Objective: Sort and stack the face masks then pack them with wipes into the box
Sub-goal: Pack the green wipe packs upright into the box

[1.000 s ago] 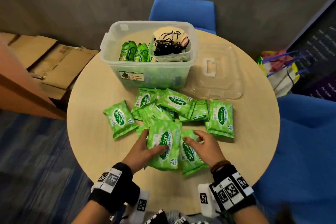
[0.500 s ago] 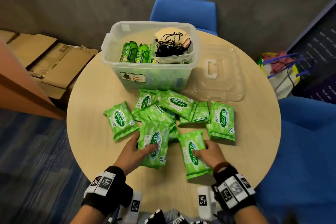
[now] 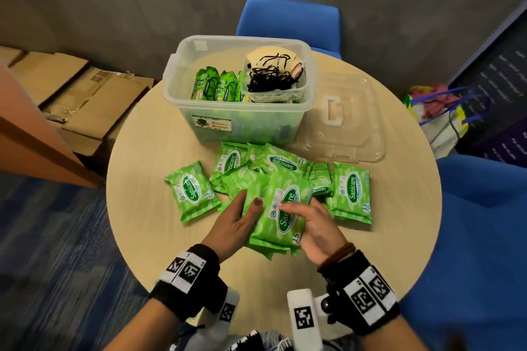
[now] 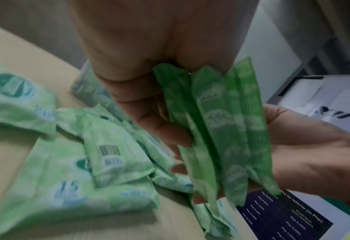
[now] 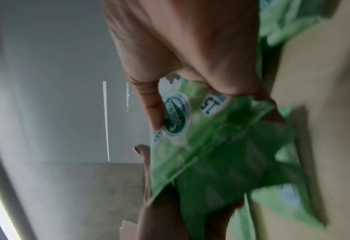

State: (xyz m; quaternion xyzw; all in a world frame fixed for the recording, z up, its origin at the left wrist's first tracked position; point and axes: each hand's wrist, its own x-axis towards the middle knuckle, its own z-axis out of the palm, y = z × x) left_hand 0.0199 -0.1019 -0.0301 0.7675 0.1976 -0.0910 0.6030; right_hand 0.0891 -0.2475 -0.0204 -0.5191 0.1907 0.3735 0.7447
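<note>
Both hands on a gathered stack of wipe packs

Left hand and right hand clamp the stack of wipe packs between them above the table; loose packs around; box behind holds wipes and face masks

black wristbands with white marker tags; brown bracelet on right wrist.
</note>
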